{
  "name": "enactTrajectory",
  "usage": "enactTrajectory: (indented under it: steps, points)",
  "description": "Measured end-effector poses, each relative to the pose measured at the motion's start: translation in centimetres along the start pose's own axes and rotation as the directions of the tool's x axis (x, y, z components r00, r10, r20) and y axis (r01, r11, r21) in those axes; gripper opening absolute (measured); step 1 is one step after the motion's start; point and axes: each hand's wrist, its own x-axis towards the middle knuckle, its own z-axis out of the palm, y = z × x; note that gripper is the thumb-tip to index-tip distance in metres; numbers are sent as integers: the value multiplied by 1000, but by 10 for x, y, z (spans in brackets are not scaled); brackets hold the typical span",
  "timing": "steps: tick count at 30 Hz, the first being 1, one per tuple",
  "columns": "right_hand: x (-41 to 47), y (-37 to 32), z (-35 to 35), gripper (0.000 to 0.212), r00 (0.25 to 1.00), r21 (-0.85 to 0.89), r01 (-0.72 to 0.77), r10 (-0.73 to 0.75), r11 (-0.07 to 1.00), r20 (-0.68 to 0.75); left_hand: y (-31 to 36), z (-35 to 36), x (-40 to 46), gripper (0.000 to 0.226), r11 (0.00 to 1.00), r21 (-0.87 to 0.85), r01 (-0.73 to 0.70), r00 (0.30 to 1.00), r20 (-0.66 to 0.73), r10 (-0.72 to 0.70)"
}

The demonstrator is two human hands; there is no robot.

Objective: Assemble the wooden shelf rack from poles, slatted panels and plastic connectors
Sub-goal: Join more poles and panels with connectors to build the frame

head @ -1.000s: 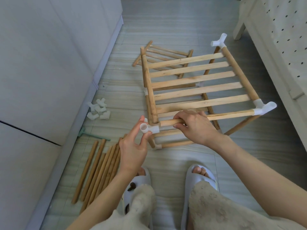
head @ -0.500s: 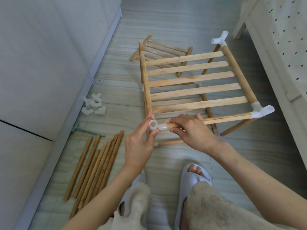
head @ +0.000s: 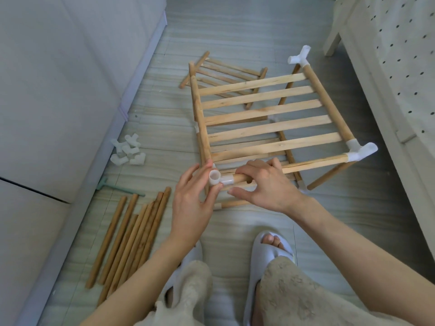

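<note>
left hand (head: 191, 203) pinching connector (head: 217, 179), floor (head: 247, 222) beside

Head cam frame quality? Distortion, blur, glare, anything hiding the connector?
Head view: wide-angle bowing at the edges, cabinet front lines curve. Soft, even daylight, no glare, faint shadows. Centre sharp: white connector on the pole is clear between left hand and right hand. No motion blur.

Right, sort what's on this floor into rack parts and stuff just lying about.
For the job:
- half-built rack
- front pole with connector, held by left hand and right hand
- loose poles
- spare connectors
- slatted panel

Lying about:
- green tool
- slippers
</note>
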Motion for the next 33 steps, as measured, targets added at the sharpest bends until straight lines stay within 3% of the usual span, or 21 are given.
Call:
enactTrajectory:
  steps: [2, 4, 8, 10, 12, 14, 15, 16, 18, 19, 20, 21, 24, 26, 30, 33]
  points:
    - [-2, 14, -11, 29, 999, 53, -42, 42, 998, -5, 3, -2, 7, 40, 988, 35, -153, 982, 117, 148]
    - [-10, 33, -19, 45, 994, 34, -105, 105, 994, -2, 7, 1, 16, 41, 951, 68, -300, 919, 286, 270]
    - [-30, 72, -30, 54, 966, -48, -244, 238, 969, -101, 13, 21, 35, 61, 892, 122, -435, 770, 563, 299]
    - [-38, 88, -36, 45, 921, 1, -343, 337, 939, -193, 18, 36, 45, 64, 855, 123, -504, 705, 630, 326]
    - [-45, 97, -40, 34, 814, 202, -450, 493, 870, -307, 26, 55, 54, 62, 815, 100, -570, 664, 641, 385]
    - [-50, 95, -39, 49, 619, 549, -543, 745, 635, -249, 39, 74, 62, 56, 794, 67, -604, 639, 636, 433]
    - [-49, 87, -37, 54, 518, 721, -535, 845, 440, -132, 43, 79, 67, 51, 787, 61, -614, 635, 631, 446]
    - [-49, 78, -33, 55, 463, 851, -472, 886, 231, 17, 46, 80, 72, 42, 775, 66, -629, 635, 619, 462]
    - [-46, 63, -27, 43, 489, 943, -320, 837, -88, 245, 44, 76, 76, 26, 758, 70, -648, 621, 625, 473]
    - [-43, 59, -25, 35, 530, 950, -277, 802, -144, 276, 44, 72, 76, 23, 759, 80, -646, 609, 654, 449]
    - [-56, 77, -21, 30, 534, 960, -190, 798, -208, 278, 53, 99, 75, 23, 739, 54, -672, 553, 701, 451]
    - [-60, 85, -20, 26, 546, 962, -116, 794, -246, 268, 58, 110, 75, 23, 750, 38, -660, 526, 737, 425]
    - [-54, 81, -19, 24, 537, 965, -42, 809, -258, 239, 64, 101, 81, 22, 827, 46, -560, 584, 730, 355]
    - [-50, 78, -22, 26, 512, 967, -58, 824, -247, 241, 69, 95, 88, 21, 837, 22, -546, 582, 729, 360]
    - [-46, 82, -24, 25, 455, 964, -48, 854, -260, 253, 81, 91, 96, 31, 828, -28, -560, 506, 780, 368]
    - [-47, 84, -24, 24, 464, 965, -17, 853, -263, 241, 83, 92, 97, 46, 820, -2, -572, 446, 839, 313]
